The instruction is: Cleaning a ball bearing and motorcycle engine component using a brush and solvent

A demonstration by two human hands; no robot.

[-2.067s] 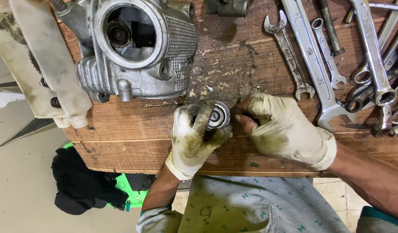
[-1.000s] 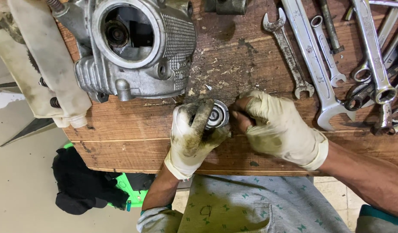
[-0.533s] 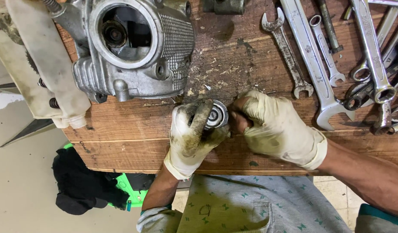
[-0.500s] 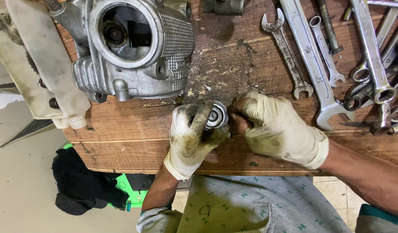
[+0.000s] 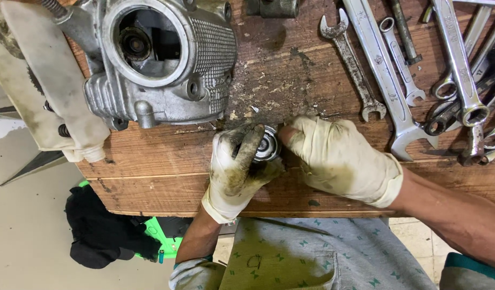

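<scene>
Small round silver metal bearing (image 5: 267,146) clasped in gloved left hand (image 5: 238,166), fingers curled; gloved right hand (image 5: 339,158) pinches its edge, above wooden counter (image 5: 167,177).

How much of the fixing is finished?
Done: the engine part lies opened on the wooden bench, spanners laid out. In hand: the left hand grips a small round metal piece while the right hand works on it. Left: the piece is not back in the engine part.
</scene>
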